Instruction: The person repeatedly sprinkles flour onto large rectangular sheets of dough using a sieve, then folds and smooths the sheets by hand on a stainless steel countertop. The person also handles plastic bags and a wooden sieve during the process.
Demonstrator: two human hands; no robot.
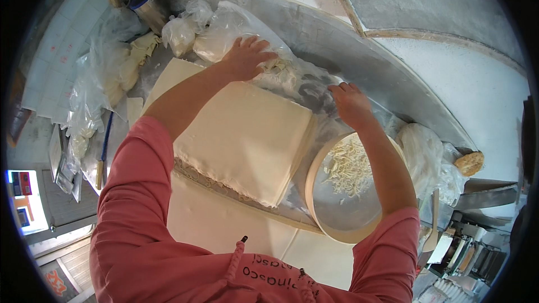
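Note:
My left hand [247,59] is open, fingers spread, over a clear plastic bag [238,25] with pale, crumbly stuff [278,76] in or under it. Farther right, the fingers of my right hand [351,105] are closed at the bag's loose end, seemingly pinching the film; the fingertips are partly hidden. Between my arms and nearer to me lies a thick stack of pale, floury dough sheets [241,134]. My right forearm passes above a round sieve [311,191] with a wooden rim, holding a small heap of pale shreds [348,165].
Tied bags of pale stuff [179,33] and a blue-rimmed container [149,8] stand at the far left. A blue-handled brush [106,140] lies left of the stack. More plastic bags [421,154] and a round flatbread [469,164] sit at right, along the metal back edge.

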